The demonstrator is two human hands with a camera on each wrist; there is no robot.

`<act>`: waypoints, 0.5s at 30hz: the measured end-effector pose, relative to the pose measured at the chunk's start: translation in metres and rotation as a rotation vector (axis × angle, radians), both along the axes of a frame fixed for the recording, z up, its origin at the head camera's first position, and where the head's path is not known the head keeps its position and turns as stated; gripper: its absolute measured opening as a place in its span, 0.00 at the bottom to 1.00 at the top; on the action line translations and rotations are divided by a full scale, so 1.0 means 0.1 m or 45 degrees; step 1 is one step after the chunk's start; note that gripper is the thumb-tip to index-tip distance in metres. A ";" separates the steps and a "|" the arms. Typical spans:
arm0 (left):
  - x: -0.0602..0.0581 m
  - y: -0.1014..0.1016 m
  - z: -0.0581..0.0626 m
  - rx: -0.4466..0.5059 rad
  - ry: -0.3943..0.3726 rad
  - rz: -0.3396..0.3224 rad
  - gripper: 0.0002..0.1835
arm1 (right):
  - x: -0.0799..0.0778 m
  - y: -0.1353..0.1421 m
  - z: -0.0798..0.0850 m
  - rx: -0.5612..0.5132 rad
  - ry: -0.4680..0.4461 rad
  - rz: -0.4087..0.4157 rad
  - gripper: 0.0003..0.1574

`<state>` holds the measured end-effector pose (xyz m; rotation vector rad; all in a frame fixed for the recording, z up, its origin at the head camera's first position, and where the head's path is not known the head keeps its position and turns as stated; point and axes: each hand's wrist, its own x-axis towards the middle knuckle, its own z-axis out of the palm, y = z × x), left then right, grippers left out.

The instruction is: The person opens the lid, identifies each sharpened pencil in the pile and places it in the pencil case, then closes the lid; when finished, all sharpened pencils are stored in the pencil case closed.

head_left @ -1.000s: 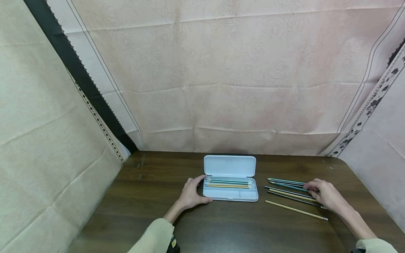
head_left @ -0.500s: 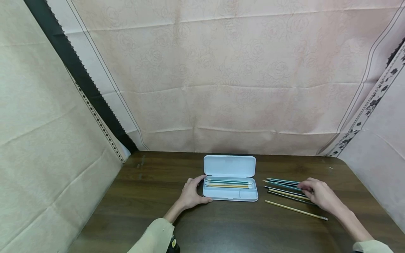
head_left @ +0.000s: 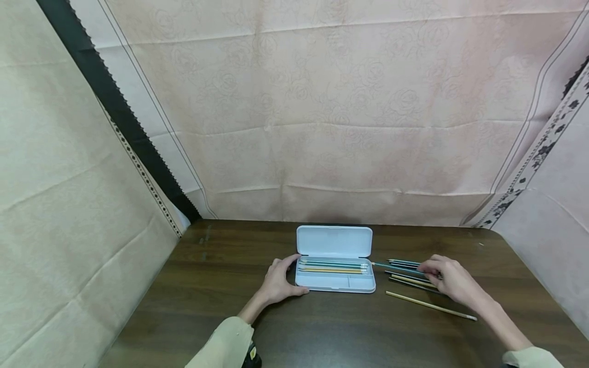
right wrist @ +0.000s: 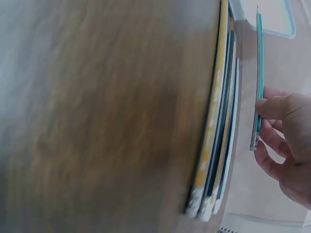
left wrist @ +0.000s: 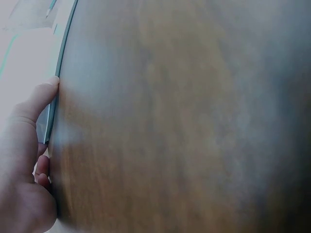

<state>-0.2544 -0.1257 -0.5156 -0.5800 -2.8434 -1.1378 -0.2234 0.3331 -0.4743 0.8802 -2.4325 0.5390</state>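
Note:
A light blue pencil case (head_left: 322,284) lies with its lid (head_left: 334,242) raised; teal and yellow pencils (head_left: 331,271) rest side by side in its back part. My left hand (head_left: 278,283) holds the case by its left end, thumb at the front edge and fingers toward the back corner. Between thumb and fingers, my right hand (head_left: 453,280) pinches a teal pencil (right wrist: 259,63) near its eraser end. The sharpened tip points left, right at the case's right edge in the head view.
Several dark and yellow pencils (head_left: 409,282) lie under and beside the right hand. One yellow pencil (head_left: 430,306) sits apart, closer to the front. The brown wooden table (head_left: 336,327) meets a hanging patterned cloth (head_left: 331,153) at the back.
My right hand has drawn the teal pencil leftward, away from the loose pencils, bringing its tip up to the case. The left hand and case have stayed put.

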 end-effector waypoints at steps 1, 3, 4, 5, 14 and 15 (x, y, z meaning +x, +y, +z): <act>0.00 0.00 0.00 0.001 -0.001 0.000 0.50 | 0.00 -0.03 0.01 -0.002 0.009 0.010 0.23; 0.00 0.00 0.00 0.003 -0.003 -0.001 0.50 | -0.01 -0.08 0.03 -0.007 0.022 0.032 0.23; 0.00 0.00 -0.01 0.005 -0.002 -0.001 0.50 | -0.02 -0.11 0.05 -0.007 0.028 0.045 0.23; 0.00 0.00 -0.01 0.007 -0.003 0.000 0.50 | -0.02 -0.14 0.06 -0.010 0.029 0.058 0.23; 0.00 0.00 -0.01 0.012 -0.008 -0.001 0.50 | -0.04 -0.36 0.12 -0.025 -0.060 0.100 0.21; 0.00 0.00 0.00 0.013 -0.007 -0.002 0.50 | -0.05 -0.38 0.13 -0.023 -0.068 0.101 0.21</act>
